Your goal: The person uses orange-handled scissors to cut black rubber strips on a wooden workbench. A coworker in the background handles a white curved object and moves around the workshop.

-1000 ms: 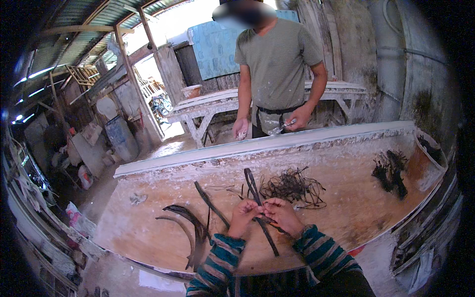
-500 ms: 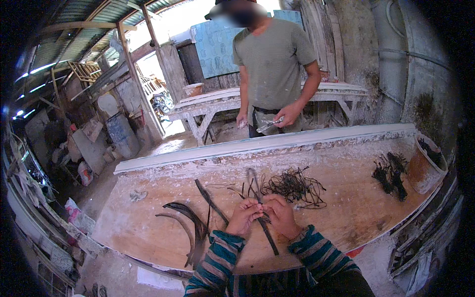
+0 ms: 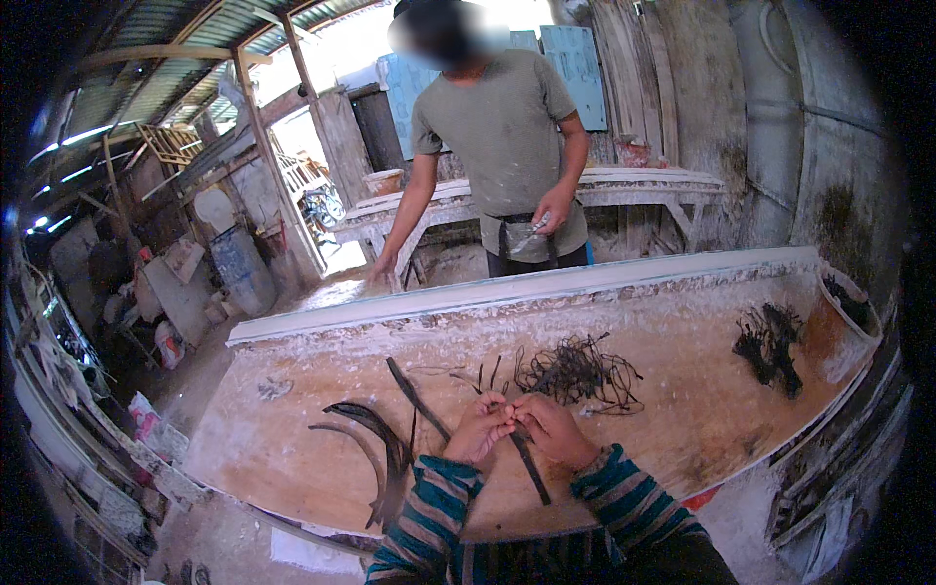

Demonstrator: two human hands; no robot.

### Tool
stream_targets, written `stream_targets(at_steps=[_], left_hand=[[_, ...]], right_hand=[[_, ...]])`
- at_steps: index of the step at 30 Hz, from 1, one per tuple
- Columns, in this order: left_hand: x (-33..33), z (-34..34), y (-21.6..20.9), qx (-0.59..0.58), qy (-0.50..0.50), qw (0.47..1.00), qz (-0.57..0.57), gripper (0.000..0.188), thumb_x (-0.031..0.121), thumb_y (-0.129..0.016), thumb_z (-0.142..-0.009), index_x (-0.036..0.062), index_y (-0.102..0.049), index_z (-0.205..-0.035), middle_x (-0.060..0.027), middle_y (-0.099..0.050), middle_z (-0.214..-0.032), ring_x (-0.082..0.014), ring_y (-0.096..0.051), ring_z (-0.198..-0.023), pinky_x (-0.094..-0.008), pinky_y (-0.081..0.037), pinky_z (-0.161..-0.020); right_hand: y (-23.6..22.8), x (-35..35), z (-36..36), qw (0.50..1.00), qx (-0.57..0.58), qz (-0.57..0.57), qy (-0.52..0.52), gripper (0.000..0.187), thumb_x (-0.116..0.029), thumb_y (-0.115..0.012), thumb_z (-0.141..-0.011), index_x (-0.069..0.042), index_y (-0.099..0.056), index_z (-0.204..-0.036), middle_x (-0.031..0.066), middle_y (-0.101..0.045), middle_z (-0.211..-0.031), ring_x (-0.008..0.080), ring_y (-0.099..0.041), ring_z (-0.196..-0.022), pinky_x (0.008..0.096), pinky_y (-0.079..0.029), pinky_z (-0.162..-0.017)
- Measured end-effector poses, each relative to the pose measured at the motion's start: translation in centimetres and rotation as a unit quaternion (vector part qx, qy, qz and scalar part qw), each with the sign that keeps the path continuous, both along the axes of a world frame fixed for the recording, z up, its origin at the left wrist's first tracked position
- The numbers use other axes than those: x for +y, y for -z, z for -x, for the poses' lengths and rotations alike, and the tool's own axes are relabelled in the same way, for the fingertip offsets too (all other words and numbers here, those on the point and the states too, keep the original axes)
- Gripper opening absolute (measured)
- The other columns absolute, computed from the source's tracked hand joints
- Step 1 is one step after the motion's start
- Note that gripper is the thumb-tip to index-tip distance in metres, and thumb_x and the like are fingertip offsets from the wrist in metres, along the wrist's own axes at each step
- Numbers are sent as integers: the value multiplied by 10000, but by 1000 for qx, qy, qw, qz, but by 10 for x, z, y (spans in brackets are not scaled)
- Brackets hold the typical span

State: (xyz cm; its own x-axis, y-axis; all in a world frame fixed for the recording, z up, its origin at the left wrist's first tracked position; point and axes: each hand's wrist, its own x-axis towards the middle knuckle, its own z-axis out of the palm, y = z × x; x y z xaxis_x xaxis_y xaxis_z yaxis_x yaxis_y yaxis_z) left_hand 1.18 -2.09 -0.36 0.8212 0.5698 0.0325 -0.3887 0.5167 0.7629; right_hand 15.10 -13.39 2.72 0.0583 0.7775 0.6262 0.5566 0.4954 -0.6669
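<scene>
My left hand (image 3: 480,429) and my right hand (image 3: 554,429) meet over the middle of the table, fingertips pinched together. Whatever they pinch is too small and covered to make out. Under them a straight black strip (image 3: 529,470) slants toward me on the wood. Left of my left hand lie another long black strip (image 3: 417,395) and several curved black strips (image 3: 390,444). A loose tangle of thin black strands (image 3: 580,372) sits just beyond my right hand.
The wooden tabletop (image 3: 673,429) has a raised, white-crusted far edge (image 3: 526,294). Tied black bundles (image 3: 770,346) lie at the right beside a tipped brownish pail (image 3: 840,336). Across the table stands a person in a grey-green shirt (image 3: 502,136), with a white-smeared bench (image 3: 643,182) behind.
The dark loop that rose above my fingers no longer shows; my hands stay nearly in place. The person opposite has shifted left, one arm reaching down to the left.
</scene>
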Motion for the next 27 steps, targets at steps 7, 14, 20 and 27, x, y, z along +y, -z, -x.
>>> stream_targets(at_steps=[7,14,20,27], left_hand=[[-8,0,-9,38,-36,998,-41,137,18,-595,-823,56,-555,-948,-60,-618,-892,-165,-608,-792,-271,-516,-741],[-19,-8,-8,84,-159,960,-215,80,-1,-594,-820,23,-583,-895,-53,-623,-830,-136,-594,-743,-243,-484,-680],[-23,-11,-6,127,-208,920,-308,75,14,-586,-835,-6,-604,-905,-17,-605,-809,-72,-547,-744,-205,-448,-685],[-34,-15,-14,128,-251,879,-384,112,-37,-576,-810,11,-574,-910,0,-580,-833,-74,-540,-774,-203,-439,-684]], right_hand=[[1,1,1,1000,13,-21,16,118,-98,-496,-881,-12,-564,-925,157,-572,-941,328,-558,-908,393,-450,-798],[13,5,-2,996,-21,-53,61,75,-70,-550,-866,-11,-555,-911,131,-591,-882,273,-590,-823,335,-471,-707],[11,4,2,996,12,-27,82,78,-80,-556,-865,-7,-549,-892,130,-597,-843,269,-593,-769,328,-468,-672],[14,5,4,992,54,6,110,65,-73,-544,-874,-9,-543,-881,95,-586,-802,188,-577,-732,295,-457,-655]])
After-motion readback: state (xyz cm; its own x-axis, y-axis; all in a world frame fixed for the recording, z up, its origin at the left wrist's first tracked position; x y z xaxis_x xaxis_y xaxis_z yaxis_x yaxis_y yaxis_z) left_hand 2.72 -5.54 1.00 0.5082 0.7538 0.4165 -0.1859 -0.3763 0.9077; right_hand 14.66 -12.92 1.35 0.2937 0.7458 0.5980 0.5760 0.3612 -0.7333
